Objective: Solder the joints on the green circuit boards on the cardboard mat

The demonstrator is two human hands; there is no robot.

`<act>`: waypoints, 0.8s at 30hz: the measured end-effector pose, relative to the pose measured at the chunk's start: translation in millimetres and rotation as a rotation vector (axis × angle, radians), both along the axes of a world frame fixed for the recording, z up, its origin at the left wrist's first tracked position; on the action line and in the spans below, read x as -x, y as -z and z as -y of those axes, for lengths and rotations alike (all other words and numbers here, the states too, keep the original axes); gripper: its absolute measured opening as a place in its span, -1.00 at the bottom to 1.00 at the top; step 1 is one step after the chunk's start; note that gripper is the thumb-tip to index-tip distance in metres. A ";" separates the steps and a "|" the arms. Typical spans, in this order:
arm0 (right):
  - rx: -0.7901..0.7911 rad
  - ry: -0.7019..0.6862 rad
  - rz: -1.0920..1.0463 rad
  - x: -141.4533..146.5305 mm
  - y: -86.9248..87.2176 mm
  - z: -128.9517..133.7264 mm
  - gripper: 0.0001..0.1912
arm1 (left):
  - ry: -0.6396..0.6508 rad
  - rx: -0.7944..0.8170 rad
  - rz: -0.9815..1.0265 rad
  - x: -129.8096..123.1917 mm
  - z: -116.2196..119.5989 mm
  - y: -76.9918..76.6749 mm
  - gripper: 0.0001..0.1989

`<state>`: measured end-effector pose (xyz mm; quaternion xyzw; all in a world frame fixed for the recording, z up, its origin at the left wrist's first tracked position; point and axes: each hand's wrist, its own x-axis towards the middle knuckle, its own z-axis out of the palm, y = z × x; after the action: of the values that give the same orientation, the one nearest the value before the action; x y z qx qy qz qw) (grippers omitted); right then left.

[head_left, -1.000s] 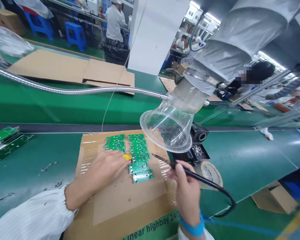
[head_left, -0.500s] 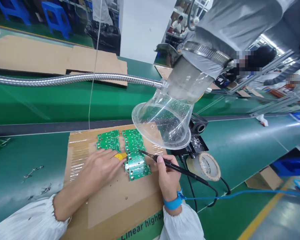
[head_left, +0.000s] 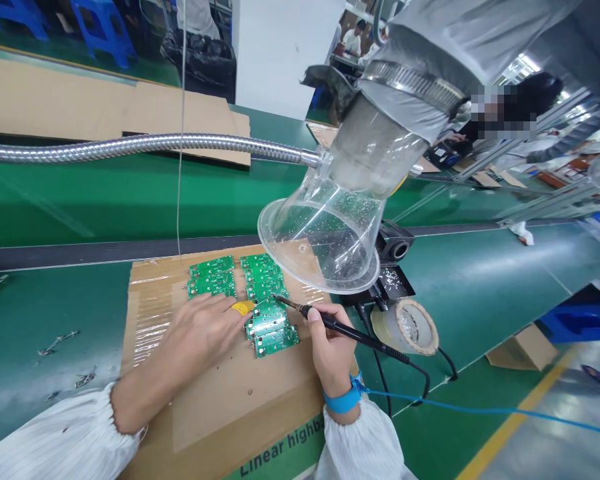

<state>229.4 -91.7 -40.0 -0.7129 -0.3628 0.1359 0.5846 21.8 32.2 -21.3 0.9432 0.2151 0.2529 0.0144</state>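
We see loose white sleeves on both arms, the left sleeve (head_left: 65, 437) and the right sleeve (head_left: 361, 443) each softly creased and gathered into a ruffled cuff at the wrist. On the left hand (head_left: 200, 330) we notice a bright yellow cover (head_left: 243, 307) around one finger. Above the right hand's (head_left: 333, 350) cuff we find a broad blue wrist strap (head_left: 344, 401), with a thin blue cord (head_left: 480, 409) trailing from it.

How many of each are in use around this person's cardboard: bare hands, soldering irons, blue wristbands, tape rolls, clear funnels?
Hands: 2 (left hand, right hand)
Soldering iron: 1
Blue wristband: 1
Tape roll: 1
Clear funnel: 1
Total: 6
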 end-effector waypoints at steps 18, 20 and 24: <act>0.000 -0.008 -0.009 1.0 -0.5 0.5 -0.80 | -0.009 -0.016 -0.006 -2.7 0.3 -2.5 -0.68; -0.009 0.015 -0.016 1.6 -1.2 0.2 -0.79 | -0.026 -0.010 0.001 -2.3 -0.1 -2.5 -0.69; -0.005 0.030 -0.022 1.7 -1.2 0.5 -0.78 | -0.041 -0.009 0.002 -2.6 0.1 -2.1 -0.67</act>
<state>227.7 -92.3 -38.8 -0.7152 -0.3460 0.1344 0.5923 24.4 32.0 -19.2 0.9384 0.2331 0.2551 0.0050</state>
